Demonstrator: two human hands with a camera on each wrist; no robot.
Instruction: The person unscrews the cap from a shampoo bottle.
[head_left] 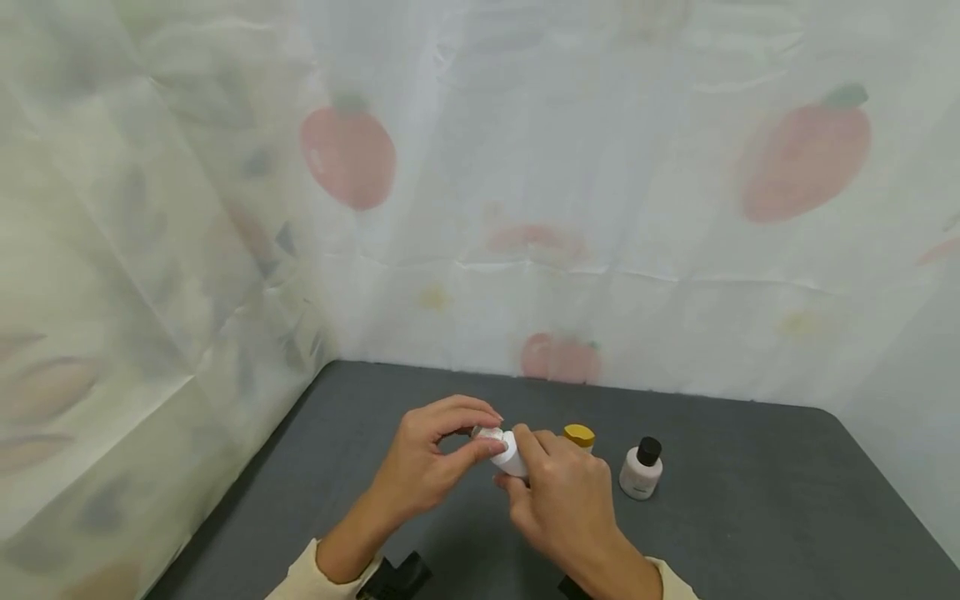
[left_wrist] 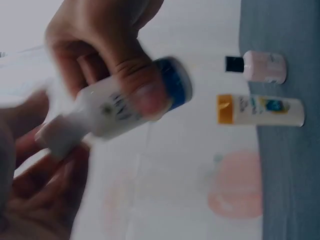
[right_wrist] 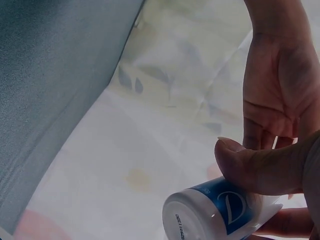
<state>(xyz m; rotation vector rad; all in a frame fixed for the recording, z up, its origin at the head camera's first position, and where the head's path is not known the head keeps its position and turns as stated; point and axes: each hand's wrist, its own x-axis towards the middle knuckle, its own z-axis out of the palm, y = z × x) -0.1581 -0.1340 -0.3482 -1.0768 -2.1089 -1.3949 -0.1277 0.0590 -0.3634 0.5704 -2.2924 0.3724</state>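
Note:
A small white bottle with a blue band lies tilted between the two hands above the table. My right hand grips its body, with the thumb across the side near the blue band. In the right wrist view, the bottle's round base faces the camera. Thumb and fingers of my left hand pinch the bottle's pale cap, which is blurred in the left wrist view. The right hand covers part of the label.
Behind the right hand stands a white bottle with a yellow cap, partly hidden in the head view. To its right is a pale pink bottle with a black cap. Fruit-printed white sheeting borders the grey table at the back and left.

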